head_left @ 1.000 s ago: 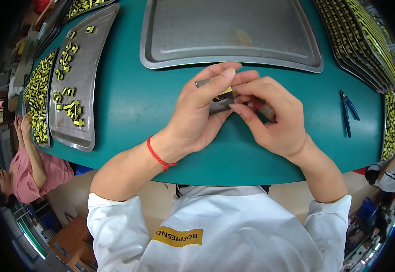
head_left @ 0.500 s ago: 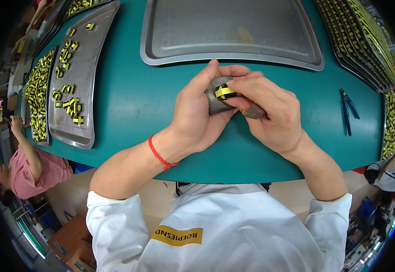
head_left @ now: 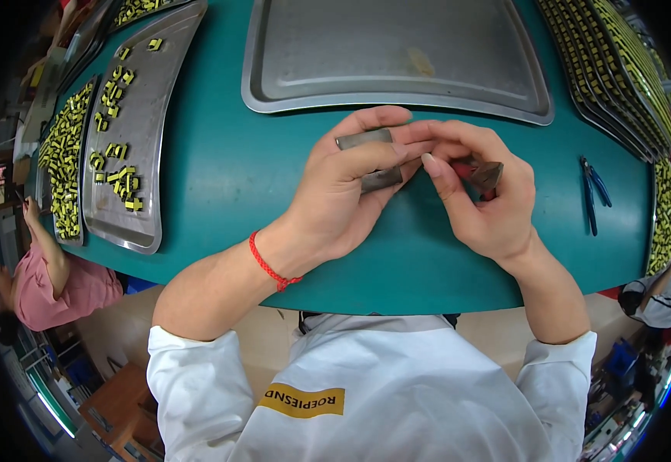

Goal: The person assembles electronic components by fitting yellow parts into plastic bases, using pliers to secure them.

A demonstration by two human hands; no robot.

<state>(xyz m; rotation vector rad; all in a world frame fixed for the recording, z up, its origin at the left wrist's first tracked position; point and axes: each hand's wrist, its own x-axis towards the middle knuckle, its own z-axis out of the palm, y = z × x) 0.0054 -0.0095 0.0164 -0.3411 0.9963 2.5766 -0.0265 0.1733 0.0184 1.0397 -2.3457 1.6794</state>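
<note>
Over the green table, my left hand [head_left: 326, 189] is closed around a grey metal block [head_left: 381, 181], which shows above and below my thumb. My right hand [head_left: 497, 204] meets it, their fingertips together at the block's right end. A red-handled tool with a wedge-shaped metal head [head_left: 487, 175], possibly pliers, is tucked in my right palm. Whatever lies between the fingertips is hidden, and no yellow-and-black part shows in either hand.
A large metal tray [head_left: 397, 46] lies ahead. At left, another tray [head_left: 131, 100] bears scattered yellow-and-black parts, beside a heaped one [head_left: 66, 169]. Blue-handled cutters [head_left: 593, 192] and stacked filled trays [head_left: 605, 69] are at right. People sit at both sides.
My left thumb has come down across the metal block. The yellow-and-black part seen on it is out of sight. My right hand has shifted right, turning the tool's head.
</note>
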